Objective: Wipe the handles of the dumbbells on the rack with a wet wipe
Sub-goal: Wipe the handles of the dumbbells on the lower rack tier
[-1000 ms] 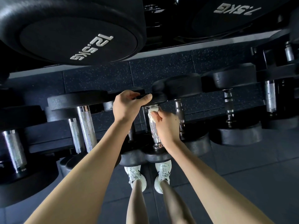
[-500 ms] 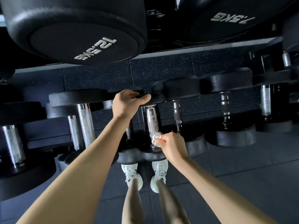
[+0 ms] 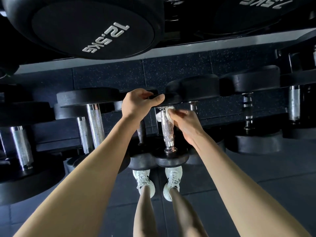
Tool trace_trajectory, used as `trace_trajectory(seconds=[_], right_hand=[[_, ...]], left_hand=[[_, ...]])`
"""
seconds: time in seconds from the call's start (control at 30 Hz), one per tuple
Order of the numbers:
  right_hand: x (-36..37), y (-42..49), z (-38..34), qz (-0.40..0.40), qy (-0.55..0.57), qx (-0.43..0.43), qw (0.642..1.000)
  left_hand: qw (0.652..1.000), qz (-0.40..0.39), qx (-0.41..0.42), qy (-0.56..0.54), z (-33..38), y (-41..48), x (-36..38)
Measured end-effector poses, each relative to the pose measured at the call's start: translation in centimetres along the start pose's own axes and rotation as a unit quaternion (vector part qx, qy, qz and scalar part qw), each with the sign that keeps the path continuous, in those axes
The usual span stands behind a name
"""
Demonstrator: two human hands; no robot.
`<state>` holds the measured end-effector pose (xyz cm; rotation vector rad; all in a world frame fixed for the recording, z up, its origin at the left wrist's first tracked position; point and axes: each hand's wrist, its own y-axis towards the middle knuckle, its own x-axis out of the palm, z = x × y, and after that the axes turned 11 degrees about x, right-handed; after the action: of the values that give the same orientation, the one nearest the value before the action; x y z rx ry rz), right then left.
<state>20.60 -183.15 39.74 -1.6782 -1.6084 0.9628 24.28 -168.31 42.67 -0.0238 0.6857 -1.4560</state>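
Observation:
A small black dumbbell with a knurled chrome handle [image 3: 167,130] lies on the lower rack tier in the middle of the head view. My right hand [image 3: 185,124] holds a white wet wipe [image 3: 168,112] pressed around the far end of that handle, just under the far weight head. My left hand [image 3: 139,103] grips the rim of that far head [image 3: 172,98], thumb on top. The near head [image 3: 171,159] sits above my shoes.
More dumbbells with chrome handles line the lower tier, to the left [image 3: 94,122] and right [image 3: 248,113]. Large heads marked 12.5KG [image 3: 89,26] and 7.5KG [image 3: 261,4] hang on the upper tier overhead. Dark rubber floor [image 3: 256,177] lies below, with my white shoes [image 3: 171,183].
My right hand has slid the wipe from the near end of the handle back up to its far end. My left hand stays on the far head.

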Motion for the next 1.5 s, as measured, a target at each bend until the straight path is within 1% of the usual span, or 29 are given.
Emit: trace_trajectory(seconds=[0.07,0.1,0.17,0.2,0.3,0.4,0.43,0.53,0.6,0.67,0.77,0.8,0.9,0.93,1.0,1.03,1.1,1.13,1.2,1.23,1.27,1.33,1.4,1.43,1.5], right_hand=[[0.2,-0.6,0.4,0.023,-0.062,-0.058,0.996],[0.1,-0.8,0.9,0.038,-0.111,-0.102,0.988],[0.0,-1.5,2.1,0.069,-0.208,-0.18,0.959],[-0.1,-1.9,3.0,0.083,-0.247,-0.197,0.945],[-0.3,-3.4,6.0,0.125,-0.303,-0.188,0.926],[0.1,-4.1,7.9,0.162,-0.312,-0.125,0.928],[0.5,-4.0,7.9,0.183,-0.312,-0.121,0.925],[2.1,-3.7,5.9,0.243,-0.299,-0.166,0.908],[3.1,-3.0,3.8,0.264,-0.308,-0.182,0.896],[3.9,-2.0,2.0,0.263,-0.31,-0.163,0.899],[4.6,-1.1,0.2,0.266,-0.255,-0.118,0.922],[4.6,-1.0,0.3,0.269,-0.264,-0.118,0.919],[3.9,-1.9,2.2,0.287,-0.336,-0.193,0.876],[3.6,-2.4,3.1,0.284,-0.348,-0.211,0.868],[3.0,-3.4,5.4,0.271,-0.376,-0.213,0.86],[2.6,-3.9,6.1,0.258,-0.379,-0.197,0.867],[1.4,-4.4,6.8,0.211,-0.366,-0.146,0.895],[0.7,-4.3,6.6,0.191,-0.338,-0.124,0.913],[-0.5,-3.8,5.5,0.139,-0.235,-0.083,0.958],[-0.8,-3.5,4.6,0.102,-0.193,-0.06,0.974],[-0.9,-3.1,3.8,0.063,-0.174,-0.036,0.982],[-1.0,-2.5,2.8,-0.024,-0.167,0.014,0.986],[-1.0,-2.4,2.0,-0.088,-0.117,0.062,0.987],[-1.2,-2.4,1.9,-0.097,-0.093,0.075,0.988],[-1.3,-2.2,1.9,-0.088,-0.071,0.079,0.99]], left_hand=[[1.0,0.003,-0.008,-0.012,0.0,0.0,0.0],[1.0,0.005,-0.012,-0.019,0.1,0.0,0.0],[0.999,0.011,-0.014,-0.026,0.3,-0.1,0.1],[0.999,0.015,-0.013,-0.027,0.4,-0.2,0.1],[0.999,0.025,-0.01,-0.023,0.6,-0.6,0.2],[0.999,0.022,-0.008,-0.024,0.7,-0.7,0.2],[1.0,0.02,-0.006,-0.023,0.7,-0.7,0.1],[1.0,0.022,-0.003,-0.019,0.8,-0.8,0.1],[0.999,0.029,-0.001,-0.014,0.8,-0.8,0.2],[0.999,0.033,-0.006,-0.014,0.7,-0.7,0.3],[0.999,0.037,-0.009,-0.015,0.7,-0.7,0.4],[0.999,0.037,-0.01,-0.014,0.6,-0.7,0.4],[0.999,0.032,-0.003,-0.011,0.8,-0.7,0.2],[1.0,0.028,-0.002,-0.007,0.8,-0.7,0.1],[1.0,0.016,0.002,0.008,0.7,-0.5,0.0],[1.0,0.009,0.007,0.018,0.6,-0.5,-0.1],[0.998,-0.01,0.029,0.052,0.6,-0.6,-0.3],[0.994,-0.025,0.052,0.089,0.5,-0.5,-0.5],[0.972,-0.054,0.134,0.187,0.5,-0.3,-0.8],[0.957,-0.067,0.179,0.219,0.6,-0.2,-1.0],[0.944,-0.082,0.211,0.239,0.9,0.0,-1.1],[0.921,-0.121,0.247,0.276,1.3,0.2,-1.1],[0.907,-0.151,0.258,0.296,1.7,0.3,-0.9],[0.905,-0.161,0.26,0.295,1.9,0.3,-0.9],[0.898,-0.176,0.278,0.293,2.1,0.2,-0.8]])
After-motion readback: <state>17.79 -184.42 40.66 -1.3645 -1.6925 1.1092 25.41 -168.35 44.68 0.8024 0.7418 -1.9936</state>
